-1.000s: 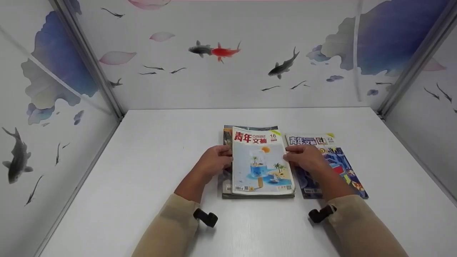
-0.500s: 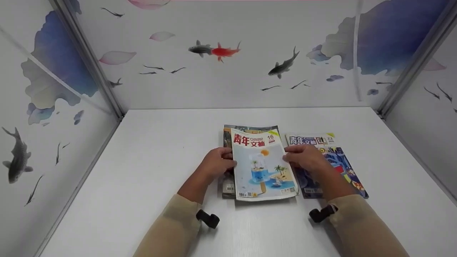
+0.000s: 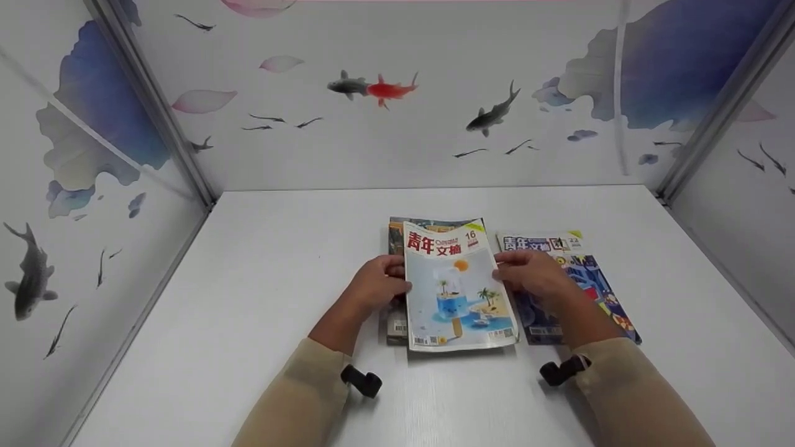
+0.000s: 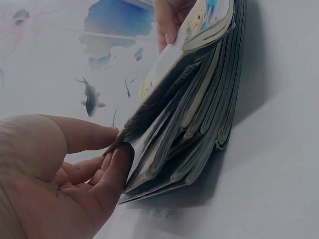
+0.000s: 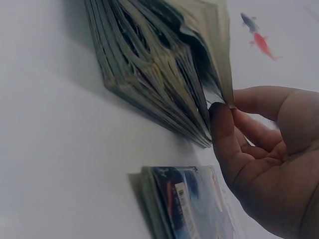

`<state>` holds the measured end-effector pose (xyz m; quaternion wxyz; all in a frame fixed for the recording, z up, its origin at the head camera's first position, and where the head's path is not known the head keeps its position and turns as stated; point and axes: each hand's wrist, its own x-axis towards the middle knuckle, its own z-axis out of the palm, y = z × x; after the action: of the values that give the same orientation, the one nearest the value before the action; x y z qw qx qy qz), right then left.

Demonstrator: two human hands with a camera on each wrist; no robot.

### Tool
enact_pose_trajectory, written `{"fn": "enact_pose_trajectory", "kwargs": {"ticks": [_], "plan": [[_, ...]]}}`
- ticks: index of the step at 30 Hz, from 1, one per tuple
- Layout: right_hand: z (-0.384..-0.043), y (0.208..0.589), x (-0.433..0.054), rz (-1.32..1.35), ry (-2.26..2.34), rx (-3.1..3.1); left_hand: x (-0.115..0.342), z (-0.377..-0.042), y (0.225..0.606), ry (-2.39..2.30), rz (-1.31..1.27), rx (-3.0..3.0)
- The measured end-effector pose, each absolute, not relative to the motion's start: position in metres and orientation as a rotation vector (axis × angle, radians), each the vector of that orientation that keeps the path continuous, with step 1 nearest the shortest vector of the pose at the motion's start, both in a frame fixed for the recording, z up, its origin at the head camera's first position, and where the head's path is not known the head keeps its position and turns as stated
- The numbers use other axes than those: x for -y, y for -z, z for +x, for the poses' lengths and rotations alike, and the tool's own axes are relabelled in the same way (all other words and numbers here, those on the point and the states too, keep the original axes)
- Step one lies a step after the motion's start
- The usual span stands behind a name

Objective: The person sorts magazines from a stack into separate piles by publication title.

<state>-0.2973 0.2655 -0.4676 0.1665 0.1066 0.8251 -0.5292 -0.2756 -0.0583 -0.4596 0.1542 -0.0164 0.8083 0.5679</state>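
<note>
A magazine (image 3: 459, 298) with a popsicle-and-beach cover lies over a stack of magazines (image 3: 397, 326), slightly turned against it. My left hand (image 3: 376, 284) pinches its left edge between thumb and fingers. At the opposite edge my right hand (image 3: 531, 273) pinches it the same way. In the left wrist view the left hand (image 4: 75, 169) has the edge raised above the stack's layered page edges (image 4: 199, 109). The right wrist view shows the right hand (image 5: 269, 144) with the magazine (image 5: 219, 45) lifted, a gap opening above the stack (image 5: 149, 69).
Another magazine (image 3: 584, 298), blue and colourful, lies on the white table (image 3: 279, 248) just right of the stack, partly under my right forearm. Walls printed with fish (image 3: 391, 90) enclose the table at the back and both sides.
The top magazine has come up off the stack, its near end shifted toward me and slightly turned. My left hand has moved a little rightward and nearer; the right hand has barely moved.
</note>
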Motion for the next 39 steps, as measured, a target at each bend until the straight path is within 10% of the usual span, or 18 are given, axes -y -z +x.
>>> {"fn": "enact_pose_trajectory", "kwargs": {"ticks": [39], "plan": [[-0.284,0.447,-0.327,0.206,1.647,-2.259,0.003,-0.269,0.457,-1.774,-0.009,-2.29]]}}
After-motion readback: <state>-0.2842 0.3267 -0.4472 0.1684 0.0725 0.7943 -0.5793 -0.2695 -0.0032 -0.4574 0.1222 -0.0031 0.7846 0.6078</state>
